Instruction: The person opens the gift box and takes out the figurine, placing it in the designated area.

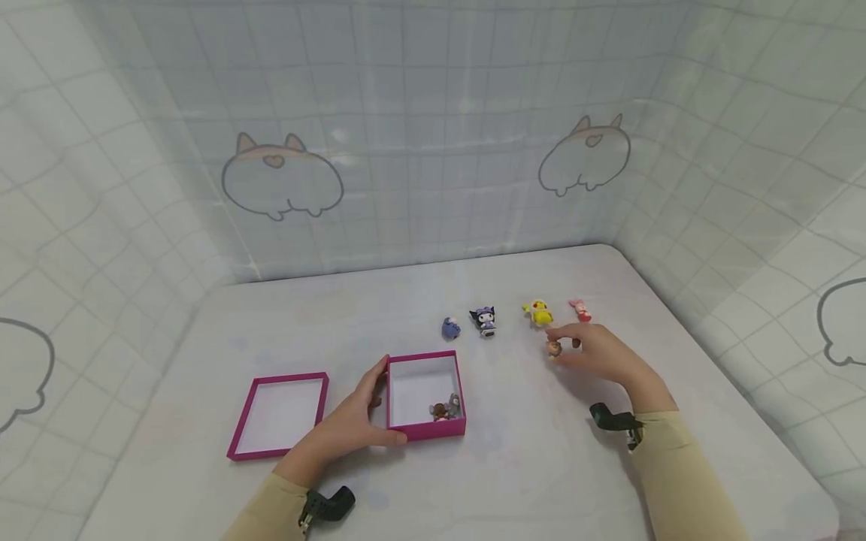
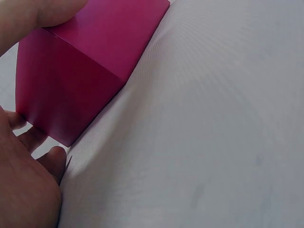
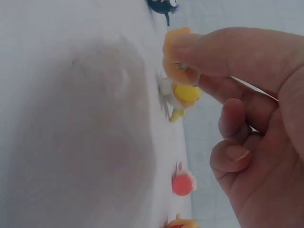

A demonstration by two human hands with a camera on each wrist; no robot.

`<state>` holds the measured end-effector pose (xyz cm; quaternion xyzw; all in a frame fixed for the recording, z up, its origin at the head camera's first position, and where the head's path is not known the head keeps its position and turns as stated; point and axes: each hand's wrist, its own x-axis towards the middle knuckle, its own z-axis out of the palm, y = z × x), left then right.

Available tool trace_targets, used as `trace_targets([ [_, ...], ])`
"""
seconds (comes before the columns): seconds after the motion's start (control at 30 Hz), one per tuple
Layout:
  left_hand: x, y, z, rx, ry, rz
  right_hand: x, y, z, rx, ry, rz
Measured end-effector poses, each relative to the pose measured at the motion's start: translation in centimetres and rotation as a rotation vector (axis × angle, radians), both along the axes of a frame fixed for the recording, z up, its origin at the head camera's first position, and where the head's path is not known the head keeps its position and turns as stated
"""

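Observation:
My left hand (image 1: 355,417) grips a magenta box (image 1: 431,430) at its left side, thumb on the front wall and fingers at the left wall. Two small figurines (image 1: 445,408), brownish and grey, lie inside at the box's front right corner. The left wrist view shows the thumb across the box's outer wall (image 2: 71,85). On the right, my right hand (image 1: 598,357) pinches a small orange-brown figurine (image 1: 554,348) between thumb and forefinger. The right wrist view shows that figurine (image 3: 179,73) just above the table, partly covered by the thumb; its face is hidden there.
Left of the box lies a shallow magenta lid (image 1: 280,413), white inside. Behind stand a blue figurine (image 1: 450,327), a black-and-white one (image 1: 485,321), a yellow one (image 1: 540,312) and a pink-red one (image 1: 581,310). Another orange-red figurine (image 3: 180,224) is cut off in the right wrist view.

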<state>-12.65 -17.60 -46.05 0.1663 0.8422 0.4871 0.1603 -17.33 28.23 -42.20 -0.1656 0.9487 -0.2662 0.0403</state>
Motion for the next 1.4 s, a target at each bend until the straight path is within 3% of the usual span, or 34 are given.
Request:
trace_targets([
  [0.47,0.1,-0.3,0.2,0.014,-0.001,-0.009,-0.2,0.4,-0.1,0.054,-0.109,-0.024],
  [0.83,0.2,-0.2,0.3,0.013,-0.014,-0.005,0.3,0.5,0.3,0.042,-0.117,-0.032],
  [1.1,0.3,-0.1,0.3,-0.009,-0.015,0.003,0.6,0.5,0.4,0.051,-0.097,-0.037],
  [1.4,0.0,-0.1,0.4,-0.014,-0.019,-0.003,0.7,0.0,1.4,-0.012,0.043,0.013],
])
